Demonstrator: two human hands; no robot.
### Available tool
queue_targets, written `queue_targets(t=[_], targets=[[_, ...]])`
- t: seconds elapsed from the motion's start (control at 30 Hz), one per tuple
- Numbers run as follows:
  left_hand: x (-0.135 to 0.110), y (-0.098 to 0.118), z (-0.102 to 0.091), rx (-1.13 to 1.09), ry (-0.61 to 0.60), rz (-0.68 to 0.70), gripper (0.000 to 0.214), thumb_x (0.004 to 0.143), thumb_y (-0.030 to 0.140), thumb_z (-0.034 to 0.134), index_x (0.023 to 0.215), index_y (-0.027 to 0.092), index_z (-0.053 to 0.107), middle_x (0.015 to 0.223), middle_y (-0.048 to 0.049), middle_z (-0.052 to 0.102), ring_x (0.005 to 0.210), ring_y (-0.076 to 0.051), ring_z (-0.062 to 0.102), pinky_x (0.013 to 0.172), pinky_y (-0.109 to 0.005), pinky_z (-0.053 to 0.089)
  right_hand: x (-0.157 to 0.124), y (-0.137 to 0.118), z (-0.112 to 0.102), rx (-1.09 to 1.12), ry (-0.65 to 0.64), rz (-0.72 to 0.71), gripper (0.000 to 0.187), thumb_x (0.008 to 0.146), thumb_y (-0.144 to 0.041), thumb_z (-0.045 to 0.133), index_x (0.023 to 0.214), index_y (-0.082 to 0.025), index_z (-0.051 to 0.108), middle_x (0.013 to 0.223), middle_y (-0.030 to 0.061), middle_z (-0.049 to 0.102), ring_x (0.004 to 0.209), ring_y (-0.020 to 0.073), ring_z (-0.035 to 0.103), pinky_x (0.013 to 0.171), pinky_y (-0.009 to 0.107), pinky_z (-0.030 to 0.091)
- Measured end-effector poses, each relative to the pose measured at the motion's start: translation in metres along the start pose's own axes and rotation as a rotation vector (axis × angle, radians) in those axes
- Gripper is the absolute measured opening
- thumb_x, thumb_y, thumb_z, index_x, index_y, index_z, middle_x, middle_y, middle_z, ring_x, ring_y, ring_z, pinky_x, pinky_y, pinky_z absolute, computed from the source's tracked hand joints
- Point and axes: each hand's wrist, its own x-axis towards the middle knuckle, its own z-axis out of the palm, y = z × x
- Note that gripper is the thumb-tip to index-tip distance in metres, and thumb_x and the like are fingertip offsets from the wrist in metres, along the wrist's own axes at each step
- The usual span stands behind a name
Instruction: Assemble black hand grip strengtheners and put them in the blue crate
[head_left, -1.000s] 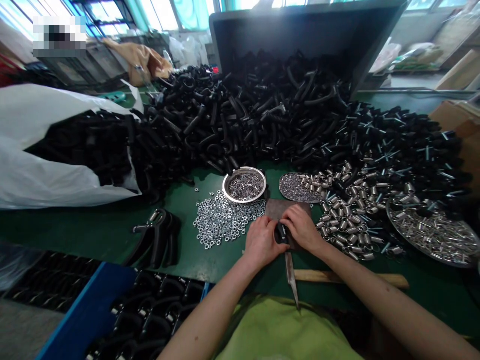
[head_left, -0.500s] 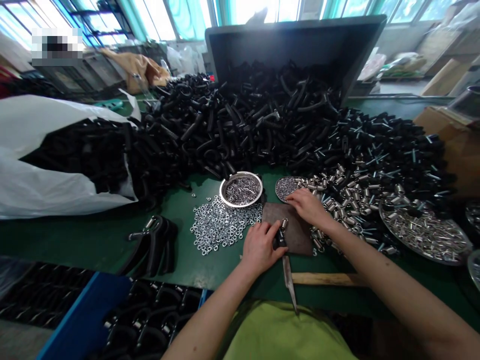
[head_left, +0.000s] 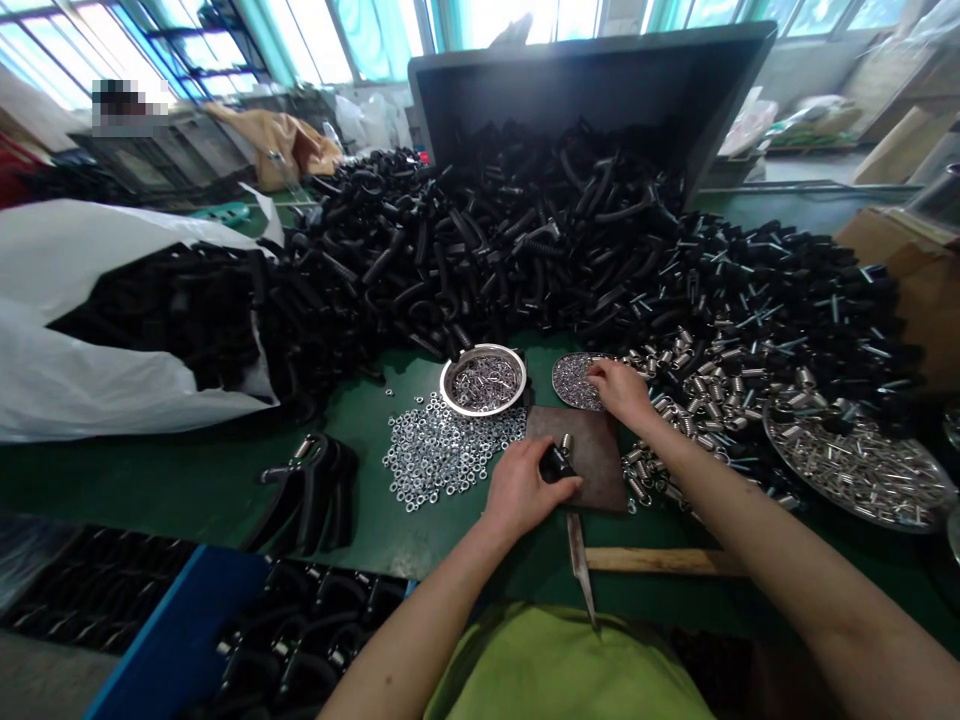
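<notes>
Lime-green shirt [head_left: 559, 670] fills the bottom edge, and just beyond it a steel blade [head_left: 579, 570] lies on the green bench [head_left: 187, 485], its upper end touching the near edge of the dark metal plate [head_left: 596, 460], with a wooden stick [head_left: 660, 562] beside it on the right. On the plate's near half, the left hand [head_left: 521, 490] has its fingers [head_left: 529, 460] clenched around a black grip [head_left: 556, 465], from which a short metal coil stands up. Beyond the plate's far edge, the right hand [head_left: 619, 392] reaches to a round tray of tiny steel parts [head_left: 556, 375], its fingertips [head_left: 596, 372] bent down at the tray; whether they pinch anything, one cannot tell. Left of the plate spreads a loose patch of steel nuts [head_left: 442, 455], and beyond them sits a steel bowl [head_left: 484, 410] of small bright parts. Left of the nuts lies a small stack of joined black grips [head_left: 307, 490], and more fill a blue crate [head_left: 172, 630] nearer the person. Right of the plate lie loose springs [head_left: 649, 470], then a wide tray of steel tubes [head_left: 892, 530]. Far outnumbering the joined grips, a great heap of loose black grips [head_left: 510, 250] rises behind the plate, spilling from a tipped black bin [head_left: 592, 80] and a white sack [head_left: 97, 350]. No brand, label or writing can be read.
</notes>
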Motion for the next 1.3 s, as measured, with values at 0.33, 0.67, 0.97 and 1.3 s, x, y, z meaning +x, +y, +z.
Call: queue_targets(t=[0.33,0.67,0.97,1.3], targets=[[0.013,-0.014,-0.017,-1.328,-0.091,-0.774,0.040,0.070,0.051,0.065,0.086,0.015,0.062,0.072,-0.0018,0.058,0.060,-0.011,0.056,0.055,-0.026,0.053,-0.092,-0.056,-0.008,0.457,-0.098,-0.128,0.008,0.078,-0.027,0.060,0.075,-0.020,0.065,0.077,0.0003,0.067,0.074,0.0152,0.061,0.069,0.027,0.045],[0.006,-0.008,-0.021,-1.456,-0.190,-0.771,0.038,0.074,0.049,0.062,0.084,0.012,0.062,0.071,-0.0026,0.059,0.058,-0.011,0.057,0.053,-0.025,0.054,-0.096,-0.070,-0.002,0.407,-0.042,-0.253,0.010,0.080,-0.019,0.060,0.071,-0.020,0.061,0.075,0.0005,0.062,0.074,0.0148,0.057,0.068,0.027,0.042],[0.024,-0.009,-0.021,-0.440,-0.309,-0.055,0.054,0.067,0.048,0.070,0.112,0.018,0.063,0.110,-0.0075,0.064,0.103,-0.025,0.056,0.091,-0.037,0.043,-0.078,-0.029,-0.007,-0.395,0.017,-0.992,0.020,0.091,-0.018,0.043,0.099,-0.016,0.061,0.085,0.0064,0.064,0.076,0.0171,0.052,0.061,0.030,0.032],[0.007,-0.011,0.002,0.357,-0.093,0.288,0.069,0.067,0.045,0.071,0.126,0.022,0.047,0.108,-0.0070,0.059,0.102,-0.026,0.049,0.090,-0.040,0.038,-0.101,-0.021,-0.027,-0.458,-0.133,-0.805,0.019,0.090,-0.019,0.046,0.103,-0.016,0.060,0.084,0.0057,0.061,0.077,0.0175,0.051,0.061,0.029,0.031]])
